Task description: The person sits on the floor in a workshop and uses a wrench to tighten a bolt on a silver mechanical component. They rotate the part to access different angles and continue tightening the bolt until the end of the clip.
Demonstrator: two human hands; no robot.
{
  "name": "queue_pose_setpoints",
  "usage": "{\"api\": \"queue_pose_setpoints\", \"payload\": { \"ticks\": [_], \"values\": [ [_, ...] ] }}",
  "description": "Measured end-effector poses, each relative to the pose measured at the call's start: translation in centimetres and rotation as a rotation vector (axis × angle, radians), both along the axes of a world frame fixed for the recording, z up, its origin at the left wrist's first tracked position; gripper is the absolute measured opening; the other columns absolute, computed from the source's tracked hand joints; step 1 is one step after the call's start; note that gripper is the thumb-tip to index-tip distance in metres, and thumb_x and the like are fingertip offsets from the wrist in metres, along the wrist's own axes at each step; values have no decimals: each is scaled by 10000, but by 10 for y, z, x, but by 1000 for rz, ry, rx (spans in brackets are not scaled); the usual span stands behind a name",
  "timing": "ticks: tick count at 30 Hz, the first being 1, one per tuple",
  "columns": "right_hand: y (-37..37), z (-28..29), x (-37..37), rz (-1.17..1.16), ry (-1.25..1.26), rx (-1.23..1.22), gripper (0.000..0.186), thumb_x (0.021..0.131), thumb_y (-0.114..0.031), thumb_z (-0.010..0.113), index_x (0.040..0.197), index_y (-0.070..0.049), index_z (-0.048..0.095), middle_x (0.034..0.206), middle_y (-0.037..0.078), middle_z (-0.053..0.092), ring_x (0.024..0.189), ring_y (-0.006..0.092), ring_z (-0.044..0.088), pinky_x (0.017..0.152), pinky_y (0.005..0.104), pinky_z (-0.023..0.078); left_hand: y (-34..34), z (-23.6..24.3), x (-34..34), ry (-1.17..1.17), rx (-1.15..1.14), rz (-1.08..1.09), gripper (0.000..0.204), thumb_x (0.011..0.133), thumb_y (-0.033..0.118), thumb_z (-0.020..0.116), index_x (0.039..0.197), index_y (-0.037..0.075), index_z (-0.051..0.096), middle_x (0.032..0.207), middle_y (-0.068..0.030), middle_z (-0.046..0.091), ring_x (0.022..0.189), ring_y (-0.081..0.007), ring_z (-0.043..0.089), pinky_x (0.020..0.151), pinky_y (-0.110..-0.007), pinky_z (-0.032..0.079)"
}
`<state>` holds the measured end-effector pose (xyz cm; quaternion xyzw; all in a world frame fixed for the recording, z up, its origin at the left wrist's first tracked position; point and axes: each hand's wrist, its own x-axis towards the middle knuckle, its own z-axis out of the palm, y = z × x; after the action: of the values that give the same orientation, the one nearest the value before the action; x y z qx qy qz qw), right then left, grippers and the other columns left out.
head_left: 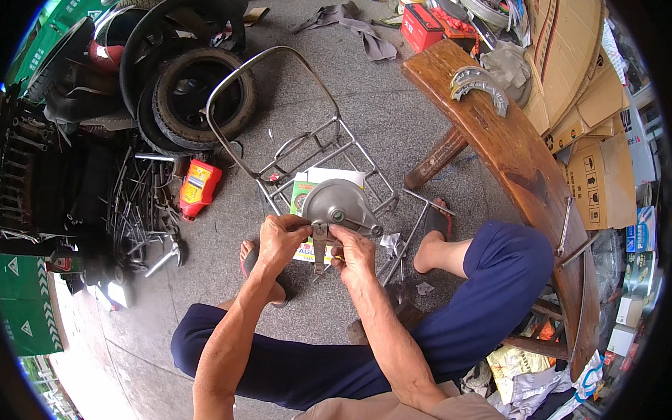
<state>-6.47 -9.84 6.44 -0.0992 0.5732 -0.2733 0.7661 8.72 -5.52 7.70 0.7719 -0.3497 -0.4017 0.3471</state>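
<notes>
A round grey metal brake drum cover (335,205) sits in front of me, over a white and green printed box on a metal frame. A flat metal brake lever (319,248) hangs from its near edge, pointing toward me. My left hand (282,239) is closed, its thumb and fingertips pinching the lever's upper end at the left. My right hand (355,249) is closed too, its thumb pressed against the cover's lower edge just right of the lever. Its curled fingers partly hide what lies under them. The printed box (358,177) shows behind the cover.
A tubular metal rack (337,128) stands beyond the box. To the left lie a red bottle (199,190), loose wrenches (133,203), a hammer (173,250) and tyres (207,94). On the right, a wooden bench (494,141) carries curved brake shoes (479,88); cardboard boxes (600,182) lean behind it.
</notes>
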Motion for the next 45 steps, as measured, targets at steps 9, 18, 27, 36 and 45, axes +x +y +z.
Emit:
{"api": "queue_pose_setpoints", "payload": {
  "ticks": [9, 18, 27, 36, 45],
  "values": [
    [0, -12, 0, 127, 72, -212, 174, 859, -164, 708, 882, 8, 718, 690, 39, 658, 451, 63, 485, 371, 230, 343, 1, -1, 2, -16, 6, 6, 204, 788, 107, 727, 942, -26, 743, 746, -119, 729, 653, -120, 668, 620, -279, 527],
    [8, -16, 3, 121, 68, -277, 168, 885, -203, 690, 915, -40, 713, 726, 37, 680, 484, 67, 532, 386, 215, 406, -5, 15, -4, -30, 154, 16, 266, 868, 205, 685, 883, -60, 713, 708, -85, 686, 627, -124, 633, 565, -282, 491],
    [2, -13, -3, 189, 64, -333, 179, 887, -200, 684, 929, -35, 739, 712, 27, 672, 507, 70, 524, 410, 223, 412, -1, 5, -1, -38, 43, 0, 219, 835, 132, 714, 924, -68, 714, 734, -88, 694, 650, -115, 620, 596, -278, 494],
    [3, -19, -4, 200, 53, -448, 168, 888, -170, 674, 902, -14, 733, 704, 18, 662, 514, 70, 513, 431, 230, 404, -4, 10, -5, 79, 70, 83, 257, 868, 192, 681, 918, -58, 718, 739, -100, 702, 657, -127, 637, 604, -282, 503],
    [7, -21, 0, 140, 48, -446, 163, 899, -147, 659, 895, 1, 728, 703, 24, 667, 520, 65, 510, 438, 232, 399, -5, 10, -6, -138, 167, 25, 326, 893, 273, 651, 806, -36, 706, 601, -61, 627, 570, -111, 562, 528, -313, 427]
  ]
}}
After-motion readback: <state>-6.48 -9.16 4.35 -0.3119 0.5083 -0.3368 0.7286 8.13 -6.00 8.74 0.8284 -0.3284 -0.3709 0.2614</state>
